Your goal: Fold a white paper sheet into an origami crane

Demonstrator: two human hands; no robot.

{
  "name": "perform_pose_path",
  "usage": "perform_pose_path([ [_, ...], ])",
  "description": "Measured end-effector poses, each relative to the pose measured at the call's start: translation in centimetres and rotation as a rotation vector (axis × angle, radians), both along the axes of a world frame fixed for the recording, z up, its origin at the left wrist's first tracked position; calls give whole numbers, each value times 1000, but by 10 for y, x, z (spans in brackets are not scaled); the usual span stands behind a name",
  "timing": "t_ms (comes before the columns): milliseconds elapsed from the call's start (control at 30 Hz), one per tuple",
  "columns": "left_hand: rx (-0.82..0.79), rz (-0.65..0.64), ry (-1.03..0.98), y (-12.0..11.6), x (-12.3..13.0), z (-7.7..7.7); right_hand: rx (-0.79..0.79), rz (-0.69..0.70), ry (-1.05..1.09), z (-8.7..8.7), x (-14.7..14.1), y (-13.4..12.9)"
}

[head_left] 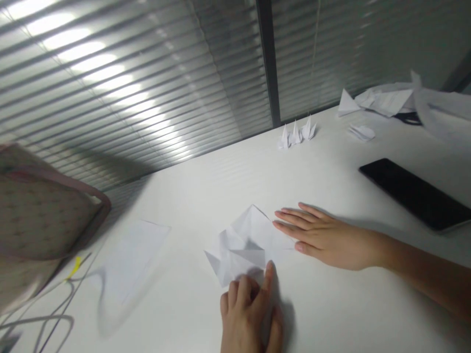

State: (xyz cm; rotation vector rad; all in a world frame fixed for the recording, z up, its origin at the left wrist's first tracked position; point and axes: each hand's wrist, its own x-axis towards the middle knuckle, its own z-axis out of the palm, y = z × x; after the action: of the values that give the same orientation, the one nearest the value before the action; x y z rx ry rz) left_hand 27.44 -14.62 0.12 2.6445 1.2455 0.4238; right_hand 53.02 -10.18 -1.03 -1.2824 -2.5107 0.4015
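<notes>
**Item 1:** folded white paper point(245, 247), a partly creased sheet with several pointed flaps, lying on the white table point(206, 181) at centre of view (the folds are layered, and its final form cannot be told).

**Item 2:** left hand point(245, 314), entering at 6 o'clock from the paper, narrow, with fingers curled and holding the paper's lower edge.

**Item 3:** right hand point(329, 242), at 3 o'clock from the paper, wide, flat and palm down on the table, its fingertips at the paper's right edge.

**Surroundings, positions read from the paper:**
- Three origami cranes point(296, 133), upright in a close row, at 1 o'clock.
- Crumpled paper heap point(386, 100), with a white paper triangle point(348, 103) at its end, at 2 o'clock.
- Small folded paper scrap point(362, 132), just below the heap.
- Black tablet point(415, 193), lying flat at 3 o'clock, beyond the right hand.
- Flat white sheet point(132, 260), at 9 o'clock.
- Patterned fabric bag point(40, 215) with pink trim, at the table's edge, also at 9 o'clock.
- Thin cables point(47, 318), at 8 o'clock, with a yellow tag point(74, 267) near them.
- Slatted window blinds point(110, 83), along the far side of the table (lit in bright bands).
</notes>
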Motion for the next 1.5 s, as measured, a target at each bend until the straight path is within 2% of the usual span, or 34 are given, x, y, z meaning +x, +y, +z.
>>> perform_pose_path([
  [67,24,-55,-80,10,-7,10,-1,7,7,0,0,0],
  [133,187,100,-154,25,-15,18,-22,16,21,2,1,1],
  [167,201,211,-163,34,-19,19,-42,20,33,5,1,1],
  [200,191,227,-179,44,-24,19,-67,26,48,8,1,2],
  [333,-105,19,-240,75,-37,0,-129,6,111,23,-2,1],
  [433,-211,54,-281,86,-38,-11,-120,23,150,31,-10,-2],
  [500,-237,49,-305,87,-35,-12,-133,81,162,32,-17,-4],
  [633,-235,13,-256,84,-29,-2,-136,167,117,25,-24,-8],
  [767,-249,36,-218,80,-25,5,-106,163,67,19,-22,-11],
  [967,-321,96,-231,80,-24,2,-3,174,-35,22,-22,-13],
  [1233,-360,157,-291,81,-23,0,249,143,-50,27,-29,-11],
  [1500,-310,102,-290,81,-18,4,344,175,-66,26,-35,-13],
])
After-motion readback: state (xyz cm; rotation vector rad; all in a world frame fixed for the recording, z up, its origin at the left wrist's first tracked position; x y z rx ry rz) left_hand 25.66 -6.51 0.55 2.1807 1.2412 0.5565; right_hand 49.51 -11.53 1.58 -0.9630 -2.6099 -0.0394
